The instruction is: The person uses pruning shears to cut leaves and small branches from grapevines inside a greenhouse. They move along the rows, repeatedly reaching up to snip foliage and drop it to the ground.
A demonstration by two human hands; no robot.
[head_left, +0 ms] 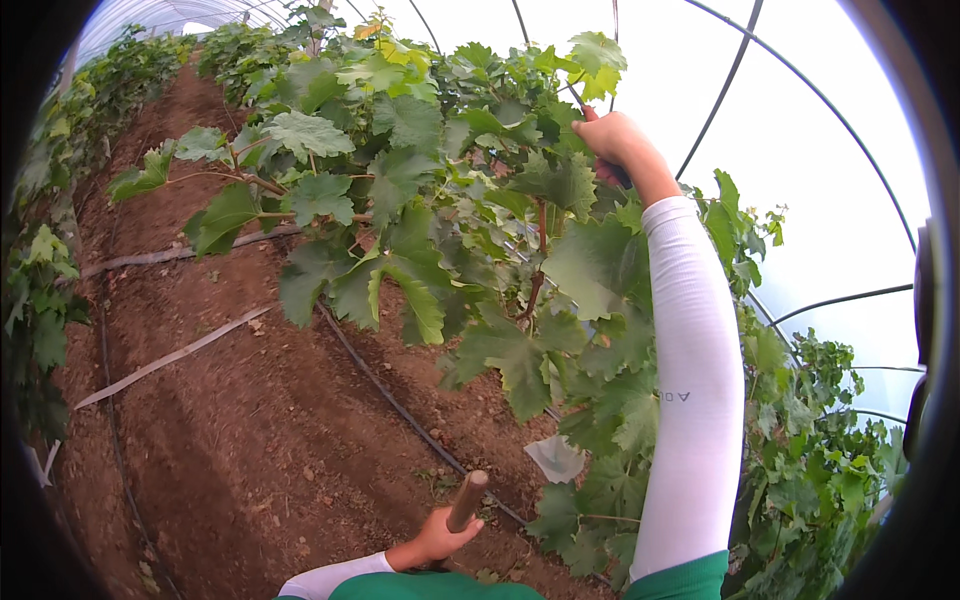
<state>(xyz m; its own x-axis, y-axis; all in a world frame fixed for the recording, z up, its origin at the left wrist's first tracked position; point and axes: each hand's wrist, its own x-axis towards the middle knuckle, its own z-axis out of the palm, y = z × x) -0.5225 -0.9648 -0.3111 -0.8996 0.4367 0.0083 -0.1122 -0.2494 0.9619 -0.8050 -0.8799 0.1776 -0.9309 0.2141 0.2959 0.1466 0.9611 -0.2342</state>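
Observation:
My right hand (622,142), its arm in a white sleeve, is raised high at the vine's top. Its fingers are closed round red-handled pruning shears (589,112). The blades reach up to a pale green grape leaf (598,62); whether they touch its stem I cannot make out. Low in front of my body, my left hand (437,537) is wrapped round a brown wooden handle (467,502). The handle's rounded top points up, while its lower end is hidden. Between the hands stands a leafy grapevine (408,185) with a reddish-brown cane (536,270).
A black hose (385,392) runs along the brown soil (250,430). Pale strips (185,352) lie across the ground at left. A whitish scrap (556,458) hangs by the lower leaves. More vines (40,290) stand left, and dark hoops (800,75) carry a plastic cover.

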